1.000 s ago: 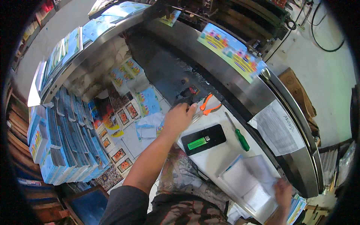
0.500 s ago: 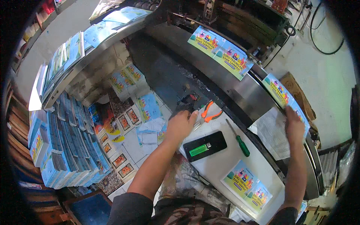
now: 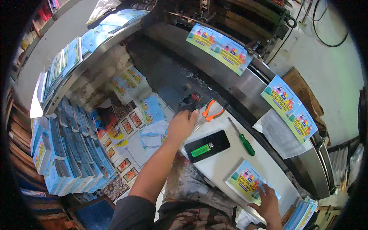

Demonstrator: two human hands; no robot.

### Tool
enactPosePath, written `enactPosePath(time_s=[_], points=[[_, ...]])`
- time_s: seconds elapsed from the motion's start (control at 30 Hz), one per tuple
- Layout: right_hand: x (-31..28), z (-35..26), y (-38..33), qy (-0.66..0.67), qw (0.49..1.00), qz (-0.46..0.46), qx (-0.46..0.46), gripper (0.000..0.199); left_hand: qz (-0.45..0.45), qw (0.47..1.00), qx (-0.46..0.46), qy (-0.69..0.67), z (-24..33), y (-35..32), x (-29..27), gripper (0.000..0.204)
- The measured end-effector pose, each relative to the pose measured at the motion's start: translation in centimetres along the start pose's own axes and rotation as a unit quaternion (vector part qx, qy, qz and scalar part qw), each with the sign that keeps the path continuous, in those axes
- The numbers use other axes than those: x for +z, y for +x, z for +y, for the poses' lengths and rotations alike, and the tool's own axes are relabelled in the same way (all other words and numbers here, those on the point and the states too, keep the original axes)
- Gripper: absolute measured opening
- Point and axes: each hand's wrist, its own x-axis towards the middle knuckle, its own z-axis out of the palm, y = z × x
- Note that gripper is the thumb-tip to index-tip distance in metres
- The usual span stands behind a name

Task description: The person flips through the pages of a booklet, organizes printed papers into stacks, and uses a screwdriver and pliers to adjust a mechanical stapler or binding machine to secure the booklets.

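My right hand (image 3: 268, 203) is over a small stack of printed booklet covers (image 3: 245, 178), light blue with cartoon figures, on a white board. Its fingers are spread, with the fingertips on the top cover. My left hand (image 3: 183, 124) is at the board's far left edge, next to a dark machine part (image 3: 189, 100). Its fingers are curled, and whatever they hold is hidden. Orange-handled pliers (image 3: 210, 112) lie beside that hand. Nearer me, a green lighter (image 3: 202, 150) rests on a black phone (image 3: 214, 143). Right of the phone lies a green-handled screwdriver (image 3: 246, 145).
One printed cover sheet (image 3: 219, 49) lies on the far metal bed, another (image 3: 289, 109) on the right side over grey paper (image 3: 276, 134). Bundled booklets (image 3: 73, 149) are piled at left, with more on a curved shelf (image 3: 69, 73). Another stack (image 3: 303, 214) stands at lower right.
My right hand has left the cover sheet at the right and come down to the stack on the white board. That sheet now lies fully in view. My left hand stays nearly in place.
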Motion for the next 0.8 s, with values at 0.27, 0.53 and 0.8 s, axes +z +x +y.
enactPosePath(time_s=[0.27, 0.53, 0.8], points=[[0.4, 0.9, -0.7, 0.041, 0.999, 0.031, -0.005, 0.046, -0.059, 0.998, -0.034, 0.002, 1.2, -0.2, -1.0, 0.055], [-9.1, 7.0, 0.9, 0.062, 0.989, 0.042, 0.131, 0.022, -0.012, 1.0, 0.003, -0.009, -0.3, -0.4, -0.4, 0.056], [-23.3, 9.8, 12.5, -0.143, 0.838, 0.524, 0.055, 0.052, -0.014, 1.0, -0.005, 0.005, 0.2, -0.2, -0.6, 0.054]])
